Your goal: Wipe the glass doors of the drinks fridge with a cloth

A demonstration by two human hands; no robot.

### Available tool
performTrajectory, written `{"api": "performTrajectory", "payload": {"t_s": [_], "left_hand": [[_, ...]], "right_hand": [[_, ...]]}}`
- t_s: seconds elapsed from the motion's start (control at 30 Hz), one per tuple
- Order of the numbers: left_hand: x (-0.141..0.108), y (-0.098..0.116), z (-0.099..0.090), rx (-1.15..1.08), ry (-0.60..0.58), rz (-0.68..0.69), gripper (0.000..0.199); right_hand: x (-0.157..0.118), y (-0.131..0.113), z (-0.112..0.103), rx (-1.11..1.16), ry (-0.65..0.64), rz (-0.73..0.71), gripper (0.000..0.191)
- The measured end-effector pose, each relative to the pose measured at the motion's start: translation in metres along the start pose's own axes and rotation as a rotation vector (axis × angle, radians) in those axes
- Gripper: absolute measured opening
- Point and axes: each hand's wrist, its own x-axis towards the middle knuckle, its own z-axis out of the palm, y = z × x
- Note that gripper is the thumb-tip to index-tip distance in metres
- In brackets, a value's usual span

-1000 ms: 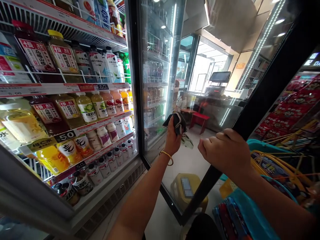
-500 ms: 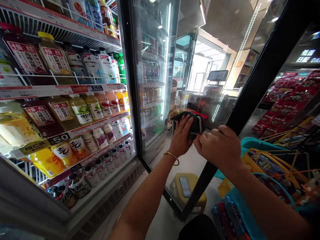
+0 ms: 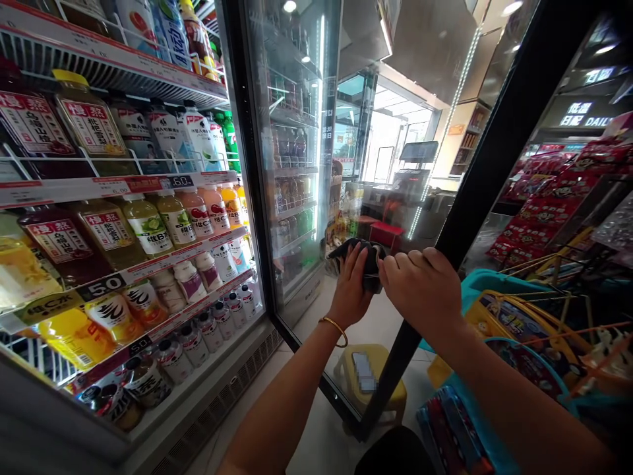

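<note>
A dark cloth (image 3: 372,282), bunched and folded, is in front of the glass door (image 3: 390,204). Over the cloth lie the fingers of my left hand (image 3: 352,280), a gold-coloured bangle on its wrist. My right hand (image 3: 420,284) is closed, its knuckles up, with its thumb side at the cloth's right edge; its fingertips are mostly hidden. Behind that hand runs the black door frame (image 3: 475,198). Whether the cloth touches the glass I cannot tell.
At left, an open drinks fridge (image 3: 242,198) holds shelves of bottles. Beyond the glass is a yellow stool (image 3: 395,389) with a blurred-out flat object on it. Turquoise baskets (image 3: 479,284) of packaged goods and red hanging packets (image 3: 539,211) stand at right.
The view has shifted slightly, so the shelves sit further left. Both hands and the cloth are a little lower and further left in view, the hands still together at the cloth.
</note>
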Motion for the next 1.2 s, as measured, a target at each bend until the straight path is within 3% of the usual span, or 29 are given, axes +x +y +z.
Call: {"api": "performTrajectory", "payload": {"t_s": [0.17, 0.27, 0.4, 0.53, 0.7, 0.87, 0.97, 1.07, 1.2], "left_hand": [[0.022, -0.023, -0.015, 0.001, 0.045, -0.011, 0.069], [0.025, -0.041, -0.018, -0.061, 0.117, -0.096, 0.070], [0.010, -0.045, -0.016, -0.140, 0.135, -0.198, 0.070], [0.003, -0.033, -0.021, -0.098, 0.031, -0.082, 0.070], [0.030, -0.039, -0.042, 0.016, -0.028, 0.142, 0.069], [0.050, -0.074, -0.056, -0.046, 0.127, 0.006, 0.066], [0.038, -0.091, -0.054, -0.106, 0.183, -0.110, 0.066], [0.012, -0.091, -0.046, -0.109, 0.155, -0.171, 0.068], [-0.007, -0.070, -0.039, -0.038, -0.007, -0.061, 0.070]], "right_hand": [[0.002, -0.010, -0.002, -0.012, -0.120, 0.116, 0.023], [0.004, -0.023, 0.000, 0.003, -0.108, 0.236, 0.024], [0.005, -0.049, 0.013, 0.234, -0.073, 0.404, 0.048], [0.005, -0.072, 0.029, 0.410, -0.106, 0.548, 0.060], [0.005, -0.087, 0.039, 0.404, -0.049, 0.607, 0.063], [0.004, -0.093, 0.047, 0.297, 0.032, 0.633, 0.062], [0.002, -0.092, 0.053, 0.228, 0.069, 0.624, 0.062], [0.003, -0.092, 0.058, 0.189, 0.112, 0.635, 0.061], [0.007, -0.097, 0.063, 0.185, 0.160, 0.694, 0.059]]}}
